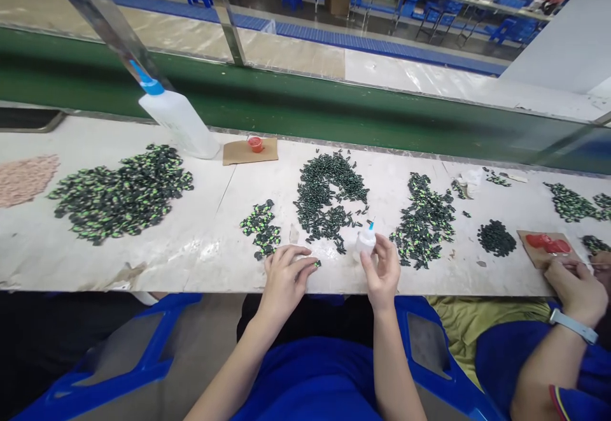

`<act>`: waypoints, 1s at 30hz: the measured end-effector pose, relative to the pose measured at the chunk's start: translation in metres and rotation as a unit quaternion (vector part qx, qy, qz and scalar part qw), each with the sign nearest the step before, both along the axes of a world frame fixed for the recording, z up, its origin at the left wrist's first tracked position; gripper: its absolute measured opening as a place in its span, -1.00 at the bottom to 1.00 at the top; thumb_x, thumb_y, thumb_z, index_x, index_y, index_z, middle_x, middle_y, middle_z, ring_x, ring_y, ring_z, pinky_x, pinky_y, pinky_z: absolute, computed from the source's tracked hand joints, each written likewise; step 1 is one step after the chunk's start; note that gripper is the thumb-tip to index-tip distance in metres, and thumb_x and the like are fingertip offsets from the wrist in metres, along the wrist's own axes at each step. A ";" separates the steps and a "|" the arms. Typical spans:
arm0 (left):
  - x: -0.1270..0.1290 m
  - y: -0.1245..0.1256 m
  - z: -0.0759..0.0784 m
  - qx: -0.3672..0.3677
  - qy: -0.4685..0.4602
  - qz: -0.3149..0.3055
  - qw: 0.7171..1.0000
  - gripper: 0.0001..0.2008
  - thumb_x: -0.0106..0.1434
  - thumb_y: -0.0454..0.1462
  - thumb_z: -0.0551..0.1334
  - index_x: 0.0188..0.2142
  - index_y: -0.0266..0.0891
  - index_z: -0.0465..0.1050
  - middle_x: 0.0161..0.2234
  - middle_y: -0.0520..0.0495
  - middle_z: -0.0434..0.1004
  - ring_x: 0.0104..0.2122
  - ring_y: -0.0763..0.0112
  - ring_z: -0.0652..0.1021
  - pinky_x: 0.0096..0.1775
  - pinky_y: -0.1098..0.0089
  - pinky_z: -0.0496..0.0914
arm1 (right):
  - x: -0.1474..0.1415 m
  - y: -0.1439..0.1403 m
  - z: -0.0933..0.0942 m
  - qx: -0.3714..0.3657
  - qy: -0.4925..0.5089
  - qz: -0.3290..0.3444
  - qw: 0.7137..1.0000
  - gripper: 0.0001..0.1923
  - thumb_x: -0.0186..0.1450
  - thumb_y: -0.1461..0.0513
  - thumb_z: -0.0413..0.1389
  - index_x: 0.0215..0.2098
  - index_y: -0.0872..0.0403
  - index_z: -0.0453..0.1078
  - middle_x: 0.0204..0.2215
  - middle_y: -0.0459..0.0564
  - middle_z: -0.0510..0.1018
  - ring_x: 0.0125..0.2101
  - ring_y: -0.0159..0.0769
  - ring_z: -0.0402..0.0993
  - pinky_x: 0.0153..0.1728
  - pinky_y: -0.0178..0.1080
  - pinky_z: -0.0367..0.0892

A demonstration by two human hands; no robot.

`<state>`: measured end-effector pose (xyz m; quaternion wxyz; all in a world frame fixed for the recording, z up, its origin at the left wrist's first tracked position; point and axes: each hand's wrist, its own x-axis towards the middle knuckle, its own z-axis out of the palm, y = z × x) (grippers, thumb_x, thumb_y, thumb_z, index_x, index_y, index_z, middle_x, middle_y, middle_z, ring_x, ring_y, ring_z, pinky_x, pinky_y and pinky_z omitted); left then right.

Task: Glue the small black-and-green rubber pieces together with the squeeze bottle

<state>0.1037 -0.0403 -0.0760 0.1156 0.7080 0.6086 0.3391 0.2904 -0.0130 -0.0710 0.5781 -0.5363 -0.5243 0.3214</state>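
Note:
My left hand [287, 274] rests at the front edge of the table, its thumb and index finger pinching a small black-and-green piece [317, 263]. In my right hand [382, 271] is a small white squeeze bottle [365, 241], held upright with its blue-based needle tip pointing up. Just beyond my left hand lies a small pile of black-and-green pieces [263, 227]. A larger heap of small dark green pieces [324, 185] spreads between and beyond my hands. Right of the bottle sits another pile of black-and-green pieces [422, 220].
A big white bottle with a blue nozzle [179, 118] leans at the back left. Near it, a red cup [255, 145] stands on cardboard [233, 152]. A big black-and-green heap [124, 195] lies left. At right, a co-worker's hand [577, 287] works beside red pots [548, 242].

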 end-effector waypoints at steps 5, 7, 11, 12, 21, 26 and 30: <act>0.000 -0.001 -0.001 0.008 -0.005 -0.002 1.000 -0.88 0.26 -0.30 0.21 -0.33 -0.12 0.55 -0.24 -0.08 0.57 -0.16 0.18 0.45 -0.17 0.17 0.23 | 0.022 0.016 -0.008 -0.026 -0.213 0.021 0.976 -0.48 0.35 0.13 -0.05 0.25 0.07 0.08 -0.02 0.20 0.39 -0.06 -0.13 0.38 -0.08 -0.04 0.34; 0.000 -0.001 -0.002 0.007 -0.007 -0.001 1.000 -0.88 0.25 -0.31 0.21 -0.34 -0.12 0.54 -0.24 -0.08 0.57 -0.16 0.18 0.44 -0.16 0.18 0.23 | 0.029 0.022 -0.011 -0.016 -0.280 0.024 0.960 -0.47 0.36 0.15 -0.09 0.27 0.09 0.06 -0.08 0.19 0.40 -0.06 -0.11 0.34 -0.07 -0.01 0.34; 0.001 0.000 -0.004 -0.006 -0.016 0.001 1.000 -0.91 0.24 -0.32 0.22 -0.34 -0.14 0.52 -0.24 -0.07 0.58 -0.15 0.18 0.44 -0.16 0.19 0.23 | 0.034 0.024 -0.012 0.004 -0.335 0.015 0.942 -0.39 0.37 0.14 -0.10 0.34 0.10 -0.11 -0.04 0.22 0.37 -0.02 -0.07 0.28 -0.06 0.03 0.32; 0.001 0.000 -0.004 -0.009 -0.019 0.001 1.000 -0.92 0.24 -0.32 0.22 -0.34 -0.15 0.51 -0.24 -0.06 0.58 -0.15 0.18 0.44 -0.16 0.19 0.23 | 0.033 0.022 -0.010 0.011 -0.337 -0.004 0.941 -0.33 0.36 0.11 -0.06 0.35 0.09 -0.17 0.02 0.23 0.34 0.00 -0.05 0.26 -0.05 0.04 0.31; 0.002 -0.001 -0.005 -0.006 -0.034 -0.006 0.999 -0.93 0.26 -0.33 0.19 -0.32 -0.15 0.45 -0.27 -0.03 0.58 -0.16 0.19 0.45 -0.15 0.20 0.22 | -0.012 -0.017 0.000 0.120 -0.259 -0.251 0.925 -0.38 0.17 0.11 0.25 0.12 0.11 0.20 -0.13 0.18 0.43 -0.19 -0.12 0.37 -0.34 -0.17 0.32; 0.003 -0.002 -0.005 -0.008 -0.043 -0.007 0.999 -0.93 0.26 -0.32 0.18 -0.32 -0.15 0.44 -0.28 -0.03 0.58 -0.17 0.21 0.45 -0.15 0.21 0.24 | -0.030 -0.023 -0.006 0.074 -0.328 -0.129 0.933 -0.83 0.33 0.17 0.07 -0.23 0.07 0.46 -0.35 0.05 0.48 -0.28 -0.20 0.37 -0.23 -0.14 0.32; 0.001 -0.002 -0.004 -0.002 -0.061 -0.009 0.998 -0.91 0.27 -0.31 0.16 -0.30 -0.15 0.44 -0.28 -0.04 0.59 -0.18 0.21 0.45 -0.14 0.20 0.27 | -0.030 -0.014 -0.008 -0.014 -0.357 -0.098 0.929 -0.73 0.35 0.12 0.02 -0.26 0.07 0.51 -0.32 0.08 0.50 -0.29 -0.16 0.32 -0.24 -0.11 0.29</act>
